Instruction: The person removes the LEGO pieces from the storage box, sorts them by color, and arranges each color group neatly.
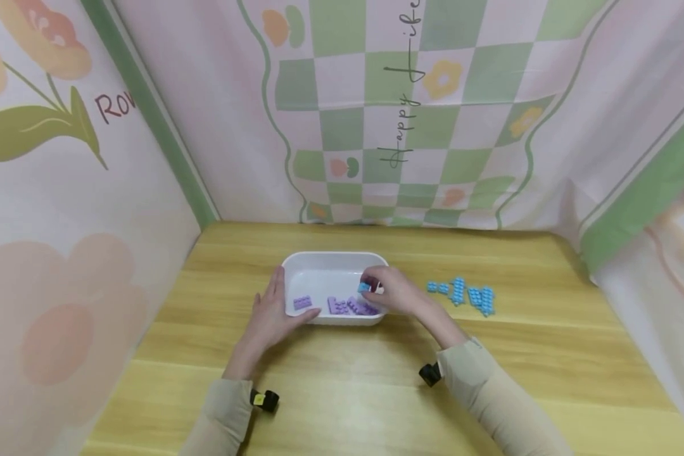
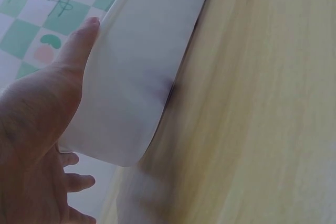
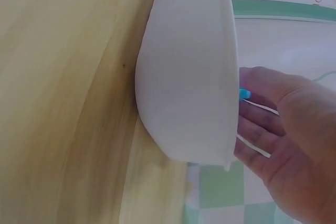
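My right hand (image 1: 396, 291) reaches over the right end of a white plastic tray (image 1: 336, 256) and pinches a small blue building block (image 1: 364, 287) between thumb and fingers. In the right wrist view, a bit of the blue block (image 3: 244, 94) shows past the rim. My left hand (image 1: 269, 316) rests against the tray's left end, its extended thumb along the near rim. Inside the tray, one purple block (image 1: 303, 302) lies at the left; several more purple blocks (image 1: 339, 306) are grouped at the right, partly under my right hand.
Several blue blocks (image 1: 458, 291) lie in a loose row on the wooden table (image 1: 342, 392), right of the tray. A patterned curtain (image 1: 399, 126) hangs along the table's back edge, with printed fabric at both sides.
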Motion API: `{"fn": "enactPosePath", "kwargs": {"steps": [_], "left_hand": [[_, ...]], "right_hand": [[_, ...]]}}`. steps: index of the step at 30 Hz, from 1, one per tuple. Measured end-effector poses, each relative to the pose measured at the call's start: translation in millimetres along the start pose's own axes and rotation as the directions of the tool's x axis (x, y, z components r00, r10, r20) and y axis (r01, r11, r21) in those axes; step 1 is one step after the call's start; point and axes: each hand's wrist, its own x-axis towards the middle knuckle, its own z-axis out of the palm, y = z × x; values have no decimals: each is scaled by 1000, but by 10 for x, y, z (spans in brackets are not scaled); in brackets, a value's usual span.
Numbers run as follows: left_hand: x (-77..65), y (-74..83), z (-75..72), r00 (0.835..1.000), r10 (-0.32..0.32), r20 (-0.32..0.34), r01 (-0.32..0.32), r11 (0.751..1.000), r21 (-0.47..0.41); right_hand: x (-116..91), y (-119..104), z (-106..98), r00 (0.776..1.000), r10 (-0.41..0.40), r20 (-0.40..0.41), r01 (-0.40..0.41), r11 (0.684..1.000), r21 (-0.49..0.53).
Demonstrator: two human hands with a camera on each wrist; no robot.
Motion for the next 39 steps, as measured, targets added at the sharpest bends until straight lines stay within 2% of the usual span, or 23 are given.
{"fn": "enactPosePath", "kwargs": {"steps": [4, 8, 18, 22, 26, 32, 37, 39], "left_hand": [[-7, 1, -8, 1000, -4, -4, 4, 1000, 4], [-8, 1, -13, 1000, -2, -7, 2, 1000, 9], [-4, -16, -22, 1000, 4, -13, -4, 1000, 14], [-2, -13, -12, 1000, 6, -11, -6, 1000, 14], [2, -2, 8, 1000, 9, -2, -9, 1000, 17], [-7, 9, 3, 1000, 8, -3, -7, 1000, 14], [-16, 26, -25, 1000, 9, -4, -9, 1000, 10], [-17, 28, -25, 1000, 12, -2, -12, 1000, 11]], "right_hand": [[-99, 22, -21, 994, -34, -101, 38, 999, 39], [-221, 82, -78, 980, -24, -196, 39, 997, 72], [-625, 383, -272, 935, 108, -339, -90, 994, 68], [-867, 549, -366, 899, 191, -394, -175, 981, 78], [-1154, 760, -448, 851, 267, -452, -261, 962, 76], [-1545, 1103, -518, 787, 318, -529, -351, 935, 39], [-1768, 1327, -512, 729, 361, -582, -424, 905, 31], [-1837, 1388, -492, 712, 370, -596, -444, 896, 25]]}}
